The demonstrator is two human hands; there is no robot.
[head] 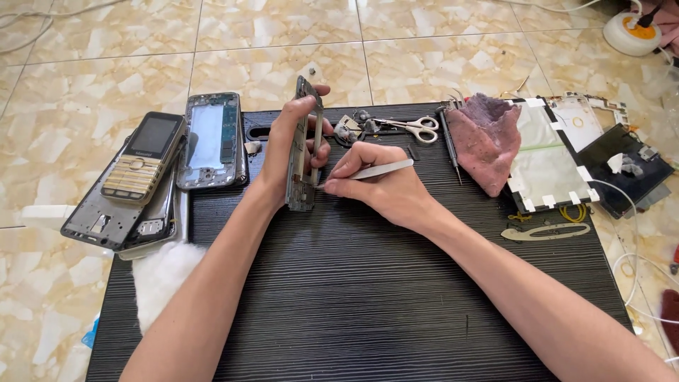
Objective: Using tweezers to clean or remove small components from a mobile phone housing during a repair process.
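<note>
Upright, phone frame (303, 152) inside left grip (286, 145)

bright, even daylight — soft shadows | sharp (edges slightly bowed)

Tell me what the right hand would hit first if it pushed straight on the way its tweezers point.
Probably the bare phone frame held on edge by the left hand; the right hand's metal tweezers already reach it.
</note>
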